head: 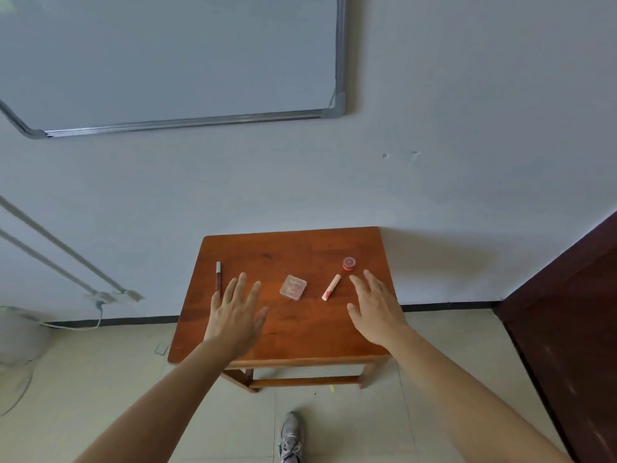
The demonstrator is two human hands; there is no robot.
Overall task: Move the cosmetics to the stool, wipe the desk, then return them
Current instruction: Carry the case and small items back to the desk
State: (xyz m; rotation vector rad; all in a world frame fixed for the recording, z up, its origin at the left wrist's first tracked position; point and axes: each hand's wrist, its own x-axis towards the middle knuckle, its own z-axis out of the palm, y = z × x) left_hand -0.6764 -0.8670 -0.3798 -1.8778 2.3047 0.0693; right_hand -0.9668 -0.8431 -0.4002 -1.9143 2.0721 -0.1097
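A small brown wooden desk [293,248] stands against the wall. On it lie a thin brown pencil with a silver cap [218,277] at the left, a clear square compact [293,287] in the middle, a pale pink lipstick tube [331,287] to its right, and a small round red jar [349,263] at the far right. My left hand [235,312] hovers flat, fingers straight, just right of the pencil. My right hand [375,307] is spread flat over the desk, just right of the lipstick and below the jar. Both hands hold nothing.
A whiteboard [167,61] hangs on the wall above. A dark wooden door [567,312] stands at the right. Cables and a pale round object [20,332] lie on the tiled floor at the left. My shoe [290,437] is in front of the desk.
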